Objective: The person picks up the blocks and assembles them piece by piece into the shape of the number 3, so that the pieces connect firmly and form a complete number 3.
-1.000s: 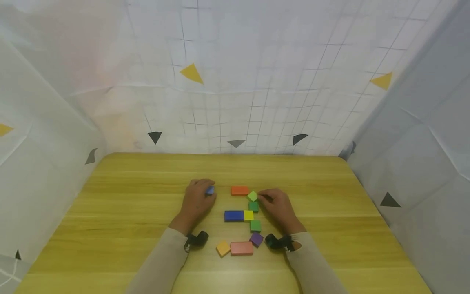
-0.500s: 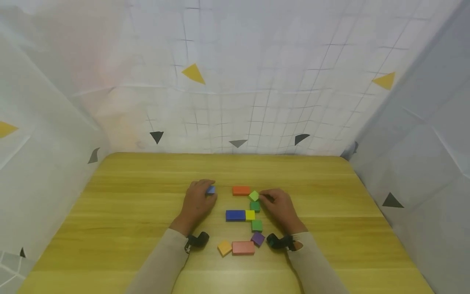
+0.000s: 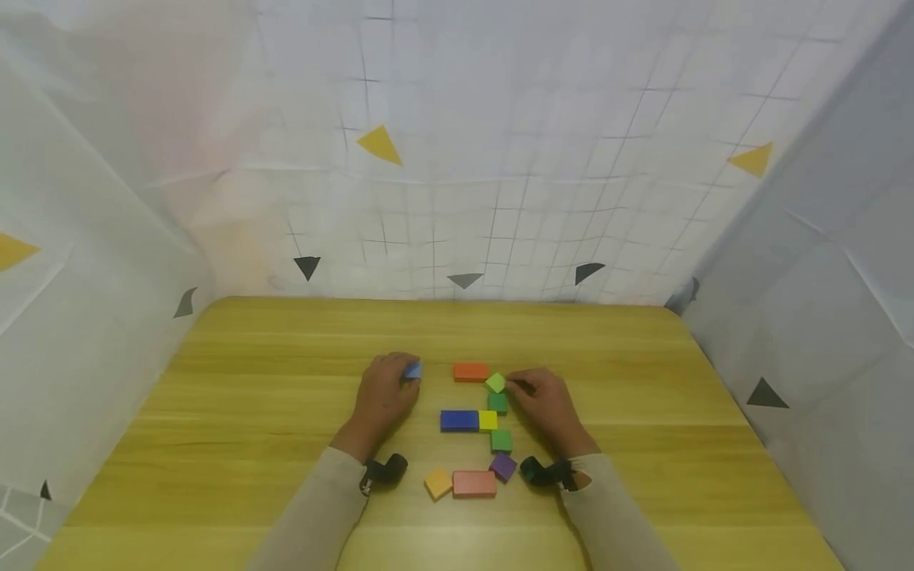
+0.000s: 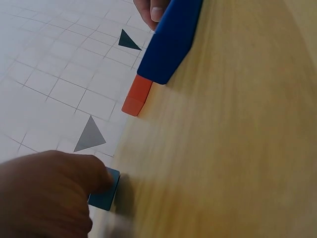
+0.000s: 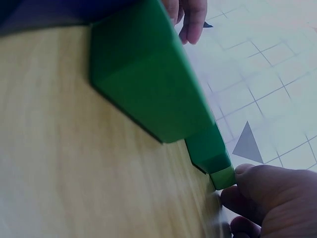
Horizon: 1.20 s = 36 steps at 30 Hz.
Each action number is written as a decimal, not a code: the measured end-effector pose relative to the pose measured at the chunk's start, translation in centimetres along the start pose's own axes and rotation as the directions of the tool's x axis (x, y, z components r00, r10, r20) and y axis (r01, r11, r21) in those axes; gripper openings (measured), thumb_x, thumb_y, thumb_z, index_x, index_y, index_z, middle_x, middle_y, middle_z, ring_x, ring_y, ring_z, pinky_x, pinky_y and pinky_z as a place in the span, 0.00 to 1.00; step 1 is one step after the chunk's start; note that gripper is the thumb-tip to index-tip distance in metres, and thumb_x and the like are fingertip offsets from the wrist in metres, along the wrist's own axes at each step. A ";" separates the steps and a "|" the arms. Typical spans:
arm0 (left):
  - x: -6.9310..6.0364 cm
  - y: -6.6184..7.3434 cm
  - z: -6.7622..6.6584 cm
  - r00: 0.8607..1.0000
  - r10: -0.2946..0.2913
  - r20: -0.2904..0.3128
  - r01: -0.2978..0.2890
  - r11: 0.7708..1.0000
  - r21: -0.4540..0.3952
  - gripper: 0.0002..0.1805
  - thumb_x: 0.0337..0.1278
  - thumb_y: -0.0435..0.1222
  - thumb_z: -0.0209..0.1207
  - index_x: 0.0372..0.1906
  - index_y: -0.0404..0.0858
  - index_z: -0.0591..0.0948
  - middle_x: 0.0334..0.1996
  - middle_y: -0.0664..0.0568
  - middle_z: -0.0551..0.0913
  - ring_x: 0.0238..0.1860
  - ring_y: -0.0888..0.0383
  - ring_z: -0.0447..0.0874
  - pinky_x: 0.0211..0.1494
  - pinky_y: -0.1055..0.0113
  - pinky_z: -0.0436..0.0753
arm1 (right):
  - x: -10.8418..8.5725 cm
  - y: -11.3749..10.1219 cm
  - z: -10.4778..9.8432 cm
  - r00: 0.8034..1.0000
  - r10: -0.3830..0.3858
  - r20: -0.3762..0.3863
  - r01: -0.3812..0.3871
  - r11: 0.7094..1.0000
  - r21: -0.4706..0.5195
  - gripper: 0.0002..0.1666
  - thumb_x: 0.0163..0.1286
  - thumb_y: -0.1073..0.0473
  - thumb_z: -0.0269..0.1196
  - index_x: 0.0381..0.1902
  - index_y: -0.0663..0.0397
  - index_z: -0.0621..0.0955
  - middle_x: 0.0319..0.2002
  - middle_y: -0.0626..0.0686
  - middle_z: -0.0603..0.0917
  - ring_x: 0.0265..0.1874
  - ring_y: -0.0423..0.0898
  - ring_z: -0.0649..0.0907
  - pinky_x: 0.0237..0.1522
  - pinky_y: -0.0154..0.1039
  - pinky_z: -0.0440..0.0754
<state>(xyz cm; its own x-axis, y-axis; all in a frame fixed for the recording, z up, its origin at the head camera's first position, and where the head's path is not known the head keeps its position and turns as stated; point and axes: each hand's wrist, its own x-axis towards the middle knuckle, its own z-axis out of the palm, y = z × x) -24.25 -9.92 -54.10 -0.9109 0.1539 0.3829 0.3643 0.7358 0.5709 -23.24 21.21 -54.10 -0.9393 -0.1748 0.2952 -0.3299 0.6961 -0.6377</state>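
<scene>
In the head view my left hand (image 3: 382, 395) holds a small light blue block (image 3: 412, 370) between thumb and fingers, and the hand covers part of it. The left wrist view has this block (image 4: 105, 191) under the curled fingers, at the table surface. On the other side, my right hand (image 3: 548, 408) pinches the corner of a light green block (image 3: 496, 383) with thumb and finger. That block touches or nearly touches an orange-red oblong block (image 3: 471, 372) and a darker green block (image 3: 497, 404). In the right wrist view, the thumb tip meets the light green block (image 5: 223, 178).
Below lie a dark blue oblong block (image 3: 459, 421), a yellow block (image 3: 488, 420), another green block (image 3: 501, 441), a purple block (image 3: 503, 467), a pink oblong block (image 3: 474, 484) and an orange-yellow block (image 3: 439, 483). White patterned sheeting (image 3: 457, 198) stands behind the wooden table (image 3: 250, 381).
</scene>
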 end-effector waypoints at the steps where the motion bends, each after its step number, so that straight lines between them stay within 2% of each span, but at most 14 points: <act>1: 0.0 0.0 0.0 1.000 0.007 0.000 -0.007 1.000 0.000 0.19 0.57 0.37 0.66 0.54 0.42 0.83 0.52 0.52 0.85 0.52 0.51 0.79 0.57 0.54 0.79 | 0.0 0.0 0.0 1.000 -0.001 0.000 0.001 1.000 -0.002 0.09 0.68 0.51 0.67 0.43 0.44 0.88 0.41 0.45 0.88 0.45 0.45 0.84 0.50 0.48 0.82; 6: 0.0 0.1 -0.1 1.000 0.026 0.004 -0.026 1.000 0.008 0.17 0.57 0.38 0.67 0.52 0.43 0.84 0.50 0.53 0.86 0.49 0.52 0.80 0.55 0.56 0.79 | -0.1 -0.1 0.1 1.000 0.009 0.000 -0.009 1.000 0.000 0.08 0.69 0.51 0.67 0.43 0.44 0.88 0.42 0.45 0.88 0.45 0.45 0.84 0.51 0.48 0.81; 10: -0.1 0.4 -0.2 1.000 0.009 0.015 -0.009 1.000 -0.002 0.17 0.57 0.41 0.69 0.51 0.43 0.84 0.48 0.55 0.86 0.47 0.54 0.79 0.53 0.58 0.79 | -0.1 0.0 0.1 1.000 0.008 -0.006 -0.008 1.000 0.004 0.08 0.68 0.51 0.67 0.43 0.44 0.88 0.41 0.44 0.88 0.45 0.45 0.84 0.50 0.48 0.82; 14: -0.2 0.7 -0.1 1.000 -0.006 0.020 0.007 1.000 -0.028 0.16 0.57 0.43 0.69 0.49 0.43 0.85 0.47 0.54 0.86 0.46 0.54 0.79 0.53 0.56 0.78 | -0.2 0.0 0.1 1.000 -0.008 -0.012 0.008 1.000 0.000 0.09 0.68 0.51 0.67 0.42 0.45 0.88 0.41 0.45 0.88 0.44 0.45 0.84 0.49 0.48 0.82; 20: -0.2 0.8 0.6 0.999 0.015 0.035 -0.013 0.999 -0.035 0.17 0.58 0.46 0.68 0.50 0.44 0.85 0.48 0.55 0.86 0.48 0.54 0.80 0.56 0.53 0.78 | -0.2 -0.1 0.0 1.000 -0.004 -0.002 0.004 1.000 -0.007 0.09 0.68 0.52 0.67 0.42 0.45 0.88 0.41 0.46 0.88 0.45 0.46 0.84 0.50 0.49 0.82; 27: -0.2 0.9 0.6 0.999 0.023 0.030 -0.022 0.998 -0.050 0.17 0.58 0.45 0.68 0.50 0.44 0.85 0.49 0.56 0.85 0.49 0.55 0.81 0.57 0.53 0.78 | -0.2 -0.3 -0.2 1.000 -0.002 0.005 0.002 1.000 0.001 0.09 0.69 0.52 0.67 0.43 0.46 0.88 0.42 0.46 0.88 0.45 0.47 0.84 0.50 0.50 0.82; 36: 0.0 1.4 0.8 0.999 -0.002 0.033 0.004 0.999 -0.044 0.17 0.57 0.46 0.69 0.49 0.44 0.86 0.46 0.55 0.85 0.47 0.55 0.82 0.55 0.52 0.78 | -0.1 -0.3 -0.2 1.000 -0.006 0.001 0.006 1.000 0.001 0.09 0.69 0.52 0.67 0.43 0.46 0.88 0.41 0.46 0.88 0.45 0.47 0.85 0.50 0.49 0.82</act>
<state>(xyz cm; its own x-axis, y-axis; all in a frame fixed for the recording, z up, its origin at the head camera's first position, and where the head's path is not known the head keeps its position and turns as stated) -23.90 -8.39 -53.90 -0.9176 0.1737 0.3575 0.3691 0.7065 0.6039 -23.04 21.12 -53.83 -0.9375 -0.1792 0.2983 -0.3354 0.6942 -0.6369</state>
